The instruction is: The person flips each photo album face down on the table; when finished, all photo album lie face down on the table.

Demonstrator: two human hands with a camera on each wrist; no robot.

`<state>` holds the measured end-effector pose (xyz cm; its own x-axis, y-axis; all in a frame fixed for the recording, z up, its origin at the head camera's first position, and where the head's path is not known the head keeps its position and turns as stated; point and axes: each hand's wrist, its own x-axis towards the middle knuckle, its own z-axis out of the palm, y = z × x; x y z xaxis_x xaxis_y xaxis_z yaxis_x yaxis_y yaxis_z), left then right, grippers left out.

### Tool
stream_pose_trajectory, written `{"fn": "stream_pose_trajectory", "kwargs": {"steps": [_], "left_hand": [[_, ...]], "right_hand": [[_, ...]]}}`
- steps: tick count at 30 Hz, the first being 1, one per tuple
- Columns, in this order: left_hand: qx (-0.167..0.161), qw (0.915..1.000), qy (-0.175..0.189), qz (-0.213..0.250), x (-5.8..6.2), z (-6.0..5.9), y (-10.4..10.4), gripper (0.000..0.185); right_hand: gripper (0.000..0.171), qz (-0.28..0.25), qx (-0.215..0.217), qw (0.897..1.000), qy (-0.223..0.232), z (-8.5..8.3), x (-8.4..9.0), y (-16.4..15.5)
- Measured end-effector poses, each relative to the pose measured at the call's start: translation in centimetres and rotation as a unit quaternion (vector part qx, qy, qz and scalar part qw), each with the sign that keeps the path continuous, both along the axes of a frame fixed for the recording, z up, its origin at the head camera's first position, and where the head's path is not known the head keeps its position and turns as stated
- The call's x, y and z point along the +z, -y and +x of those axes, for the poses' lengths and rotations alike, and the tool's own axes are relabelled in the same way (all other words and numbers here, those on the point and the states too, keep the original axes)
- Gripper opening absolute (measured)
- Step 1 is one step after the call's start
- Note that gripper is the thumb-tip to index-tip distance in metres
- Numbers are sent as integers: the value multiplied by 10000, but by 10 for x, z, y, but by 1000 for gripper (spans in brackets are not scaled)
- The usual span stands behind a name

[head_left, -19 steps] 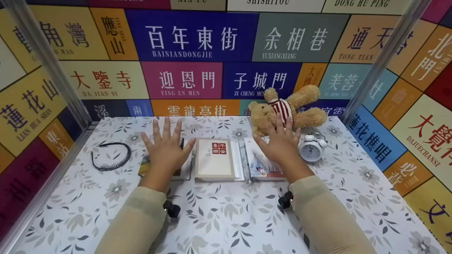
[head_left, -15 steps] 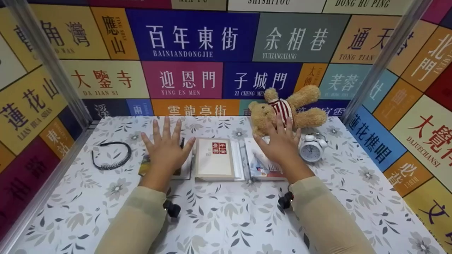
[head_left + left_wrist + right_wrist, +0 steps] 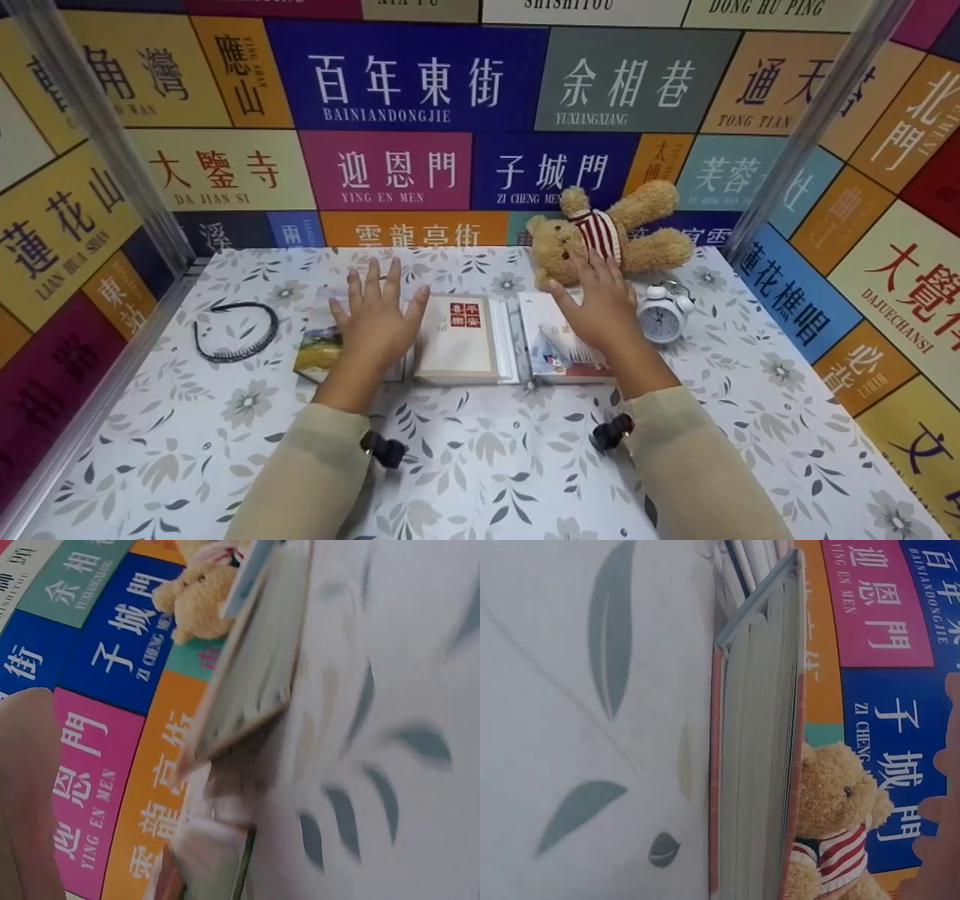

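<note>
Now your left hand (image 3: pixel 377 321) has slid right, fingers spread flat over the left picture book (image 3: pixel 324 352); your right hand (image 3: pixel 598 309), fingers apart, hovers over the right white book (image 3: pixel 559 352), centre frame.

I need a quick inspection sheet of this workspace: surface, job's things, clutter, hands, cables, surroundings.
Surface: white tabletop with grey leaf print.
Job's things: three books flat in a row: left book with a yellow-green cover, middle cream book with a red label, right white book with a pale picture cover.
Clutter: black toothed headband at left; tan teddy bear in a striped top at the back; small white alarm clock at right.
Hands: left hand flat, fingers spread, over the left book; right hand flat over the right book; contact unclear.
Cables: nothing seen.
Surroundings: walls of coloured place-name panels.
</note>
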<state>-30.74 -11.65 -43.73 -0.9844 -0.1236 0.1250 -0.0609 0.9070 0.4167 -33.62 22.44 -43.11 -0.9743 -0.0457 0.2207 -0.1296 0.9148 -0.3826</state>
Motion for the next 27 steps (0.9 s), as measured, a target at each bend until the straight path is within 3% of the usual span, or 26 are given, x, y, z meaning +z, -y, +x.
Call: {"fn": "stream_pose_trajectory", "kwargs": {"steps": [4, 10, 17, 22, 27], "left_hand": [[-280, 9974, 157, 639, 6, 4, -13, 80], [-566, 9889, 65, 1375, 11, 8, -39, 73], [-1110, 9586, 130, 2618, 12, 9, -79, 68], [-1387, 9407, 219, 3088, 11, 9, -103, 67], [-1308, 9255, 482, 3521, 4, 10, -123, 69]], "right_hand": [[75, -608, 219, 9979, -35, 3, -1, -7], [67, -1400, 491, 9888, 147, 7, 0, -18], [68, -2436, 464, 9654, 808, 9, -1, -36], [64, -2536, 509, 9621, 868, 9, -5, -46], [58, -2625, 573, 9594, 863, 10, -10, -57]]}}
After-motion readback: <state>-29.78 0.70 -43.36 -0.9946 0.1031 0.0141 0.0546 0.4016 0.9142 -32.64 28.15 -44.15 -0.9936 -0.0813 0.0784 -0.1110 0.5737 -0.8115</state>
